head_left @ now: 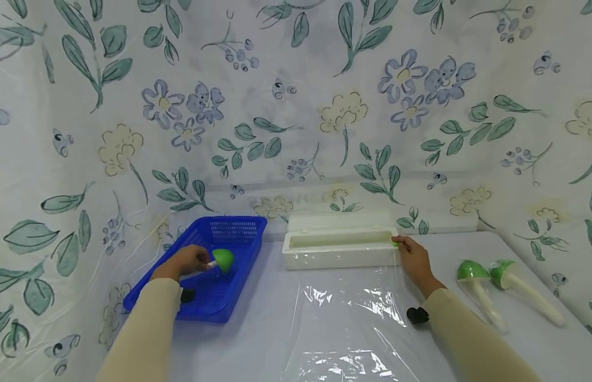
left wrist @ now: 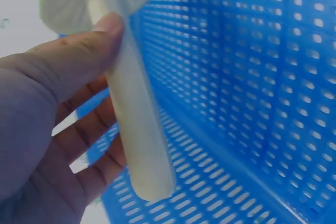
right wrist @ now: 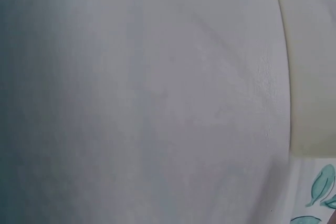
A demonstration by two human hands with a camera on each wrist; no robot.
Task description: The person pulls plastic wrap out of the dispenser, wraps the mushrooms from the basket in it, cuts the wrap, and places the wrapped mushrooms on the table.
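Observation:
My left hand [head_left: 186, 261] pinches a toy mushroom [head_left: 223, 260] by its pale stem, with the green cap pointing right, over the blue basket [head_left: 238, 289]. In the left wrist view, thumb and fingers close round the stem [left wrist: 139, 129] beside the perforated basket wall. My right hand [head_left: 415, 262] is at the right end of a long white cling film box [head_left: 341, 260], fingertips pinching a small green piece [head_left: 395, 243] there, partly hidden. Clear cling film [head_left: 344, 318] stretches from the box toward me over the table. The right wrist view shows mostly white table.
Two green-capped mushrooms, one left [head_left: 482, 294] and one right [head_left: 530, 294], lie on the table [head_left: 248, 345] beyond my right forearm, with shiny film on them. The box's raised lid [head_left: 341, 220] stands near the flowered backdrop [head_left: 301, 106].

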